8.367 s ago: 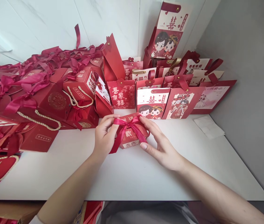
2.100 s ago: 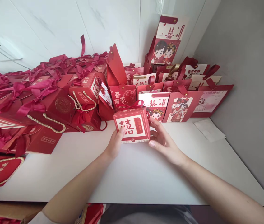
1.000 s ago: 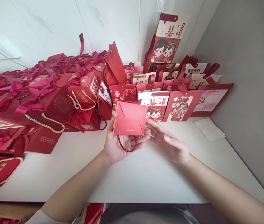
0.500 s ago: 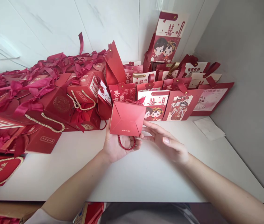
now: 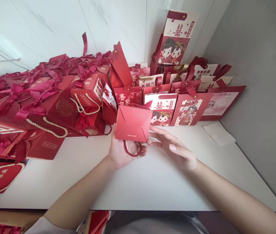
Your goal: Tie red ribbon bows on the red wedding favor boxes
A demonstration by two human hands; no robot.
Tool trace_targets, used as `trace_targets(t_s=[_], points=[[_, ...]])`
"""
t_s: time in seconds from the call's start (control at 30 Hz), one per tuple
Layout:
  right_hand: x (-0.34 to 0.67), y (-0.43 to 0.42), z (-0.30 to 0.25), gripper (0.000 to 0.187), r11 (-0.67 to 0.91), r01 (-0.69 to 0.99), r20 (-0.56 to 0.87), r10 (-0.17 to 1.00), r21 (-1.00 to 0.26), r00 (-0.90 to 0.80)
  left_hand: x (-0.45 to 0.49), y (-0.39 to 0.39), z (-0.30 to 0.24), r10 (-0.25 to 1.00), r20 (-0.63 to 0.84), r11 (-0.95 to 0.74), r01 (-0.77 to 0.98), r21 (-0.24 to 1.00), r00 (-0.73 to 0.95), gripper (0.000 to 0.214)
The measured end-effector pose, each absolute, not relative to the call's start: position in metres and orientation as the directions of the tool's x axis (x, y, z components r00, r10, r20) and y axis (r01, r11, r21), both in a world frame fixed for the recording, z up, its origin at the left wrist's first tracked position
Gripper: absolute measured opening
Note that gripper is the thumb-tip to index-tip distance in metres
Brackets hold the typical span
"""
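Observation:
A red paper gift box (image 5: 133, 122) with twisted red rope handles is tipped so that its creased base, with small printing, faces me. My left hand (image 5: 123, 152) cups it from the near left side, and one loop of the rope handle (image 5: 133, 155) hangs across that palm and fingers. My right hand (image 5: 174, 148) is open, fingers stretched out toward the box's lower right corner; the fingertips are at its edge, and I cannot tell how firmly they touch. Right behind stands a white and red gift box (image 5: 161, 107) with a cartoon couple.
Piled red boxes (image 5: 42, 97) with ribbons and cord handles fill the left of the white table (image 5: 157, 191). Rows of gift bags (image 5: 192, 110) stand along the back. A white paper sheet (image 5: 218, 134) lies at right, by a grey wall (image 5: 257, 81). An open carton (image 5: 8, 217) sits below the front edge.

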State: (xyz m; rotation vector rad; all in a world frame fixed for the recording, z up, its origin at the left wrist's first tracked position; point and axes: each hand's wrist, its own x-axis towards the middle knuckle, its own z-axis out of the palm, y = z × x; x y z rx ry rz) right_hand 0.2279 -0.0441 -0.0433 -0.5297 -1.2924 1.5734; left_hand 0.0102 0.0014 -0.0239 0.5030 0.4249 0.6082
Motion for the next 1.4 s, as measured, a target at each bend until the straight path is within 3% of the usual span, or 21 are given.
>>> trace_targets(t_s=[0.47,0.6,0.73,1.07,1.23,1.33,1.4], points=[[0.228,-0.045,-0.041,0.060,0.059,-0.389,0.236,0.875,-0.919,-0.424,0.009,0.003,-0.026,0.646,-0.222,0.661,-0.389,0.642,0.730,0.073],[0.226,-0.046,-0.044,0.057,0.068,-0.401,0.226,0.905,-0.913,-0.361,0.003,0.009,-0.035,0.752,-0.081,0.415,-0.375,0.829,0.654,0.084],[0.226,-0.047,-0.046,0.052,0.065,-0.380,0.190,0.934,-0.923,-0.302,-0.007,0.015,-0.048,0.823,0.090,0.100,-0.298,0.949,0.561,0.069],[0.225,-0.043,-0.048,0.049,-0.068,-0.348,0.026,0.966,-0.935,-0.258,-0.010,0.016,-0.052,0.876,0.043,0.033,-0.148,0.988,0.481,0.062],[0.224,-0.044,-0.047,0.045,-0.045,-0.345,0.052,0.962,-0.937,-0.267,-0.010,0.014,-0.047,0.834,0.092,-0.037,-0.111,0.993,0.544,0.055],[0.225,-0.045,-0.051,0.054,0.021,-0.318,0.104,0.964,-0.948,-0.247,-0.011,0.013,-0.047,0.839,0.116,-0.078,-0.093,0.993,0.532,0.056],[0.225,-0.045,-0.054,0.074,0.091,-0.270,0.163,0.952,-0.959,-0.261,-0.011,0.012,-0.046,0.862,0.129,-0.111,-0.067,0.992,0.491,0.056]])
